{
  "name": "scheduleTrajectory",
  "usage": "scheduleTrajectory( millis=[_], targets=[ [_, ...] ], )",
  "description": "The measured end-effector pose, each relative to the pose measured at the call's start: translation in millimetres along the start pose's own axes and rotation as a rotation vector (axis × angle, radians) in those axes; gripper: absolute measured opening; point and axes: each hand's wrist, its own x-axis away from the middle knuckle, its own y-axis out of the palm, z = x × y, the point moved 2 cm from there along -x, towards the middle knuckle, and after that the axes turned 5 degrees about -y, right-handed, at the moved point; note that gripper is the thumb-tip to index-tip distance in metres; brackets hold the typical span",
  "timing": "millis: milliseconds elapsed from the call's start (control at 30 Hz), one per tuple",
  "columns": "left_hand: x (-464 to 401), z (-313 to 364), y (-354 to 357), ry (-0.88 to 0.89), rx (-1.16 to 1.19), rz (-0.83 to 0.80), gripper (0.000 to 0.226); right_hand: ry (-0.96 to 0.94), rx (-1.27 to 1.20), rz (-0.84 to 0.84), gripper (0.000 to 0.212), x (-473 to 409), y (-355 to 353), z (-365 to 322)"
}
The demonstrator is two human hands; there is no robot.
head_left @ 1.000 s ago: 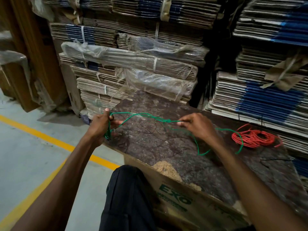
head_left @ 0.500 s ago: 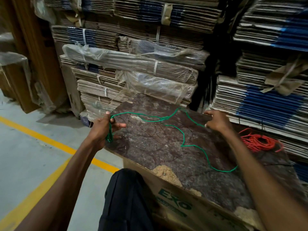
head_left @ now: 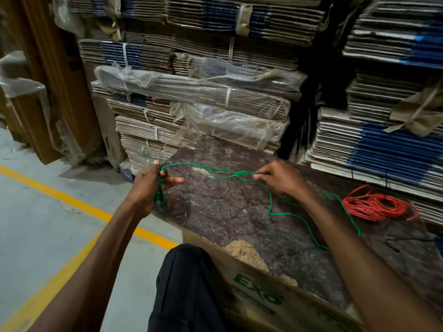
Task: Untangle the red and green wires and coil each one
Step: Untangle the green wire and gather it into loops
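**Operator:** While the green wire (head_left: 269,207) hangs between my two hands, I log the step as coiling green. The loops gathered so far hang below my left hand (head_left: 148,185), whose thumb points up and whose fingers curl round the bundle, forefinger stretched out toward the right. The run from there crosses to my right hand (head_left: 279,179), where thumb and fingertips pinch the strand just past a small twist or knot; which it is I cannot tell.

**Observer:** And the slack?

**Operator:** Beyond my right fingers it drops onto the dark board (head_left: 227,212) and trails under my right forearm in loose bends. The red wire (head_left: 376,207) lies well to the right of those fingers, already in a coil on the board, apart from the green as far as I can see.

**Observer:** Next move?

**Operator:** My judgement: clear that twist first, then carry the pinched length across to the left fingers as another loop, keeping the trailing slack off the red coil.
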Motion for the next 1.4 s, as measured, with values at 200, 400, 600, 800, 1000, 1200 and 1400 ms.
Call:
scheduleTrajectory(
  millis=[200,400,600,800,1000,1200,1400],
  targets=[
    [-3.1,-1.8,-19.3,0.002,0.037,0.046,0.047,0.398,0.046,0.250,0.032,8.6,-23.6,64.8],
    [-0.3,-1.9,-17.1,0.014,0.020,0.054,0.048,0.498,-0.056,0.286,0.038,-4.2,-20.7,80.3],
    [1.6,-0.3,-3.7,-0.003,0.041,0.013,0.048,0.214,-0.125,0.254,0.038,-1.7,-4.6,17.0],
    [3.8,3.5,9.6,0.011,0.038,-0.014,0.047,-0.026,-0.072,-0.047,0.048,9.5,47.2,-36.1],
    [2.5,6.7,11.0,0.010,0.056,-0.029,0.047,-0.048,-0.752,0.131,0.019,22.8,35.4,-40.7],
    [-1.3,2.1,6.9,-0.002,0.060,-0.024,0.048,-0.078,-1.020,0.359,0.025,49.3,-15.7,-46.2],
    [9.1,1.1,7.4,0.024,0.025,-0.024,0.047,-0.042,-0.852,0.647,0.027,45.6,-50.0,-32.0]
  ],
)
